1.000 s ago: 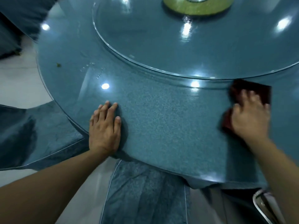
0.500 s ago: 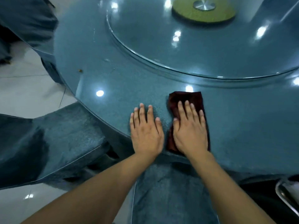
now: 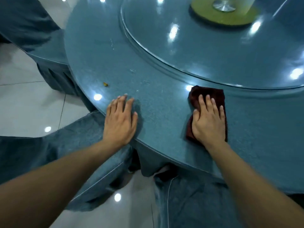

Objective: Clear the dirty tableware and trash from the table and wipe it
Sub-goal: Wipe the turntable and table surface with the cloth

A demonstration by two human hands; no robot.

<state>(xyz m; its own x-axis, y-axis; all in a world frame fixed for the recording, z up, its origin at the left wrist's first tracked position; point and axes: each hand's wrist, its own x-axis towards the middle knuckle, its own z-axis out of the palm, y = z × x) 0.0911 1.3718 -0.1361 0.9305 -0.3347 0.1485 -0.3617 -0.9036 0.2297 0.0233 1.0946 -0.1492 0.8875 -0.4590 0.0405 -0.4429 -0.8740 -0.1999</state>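
Head view: right hand fingers lie flat and spread on the soft, light cloth. Left hand fingers rest straight on the slippery tabletop. Press the cloth's middle.

We have both arms reaching forward, well apart. Our left hand lies palm down with fingers straight and close together. Our right hand is also palm down, fingers straight and slightly spread, thumb tucked beside the palm, pressing flat.
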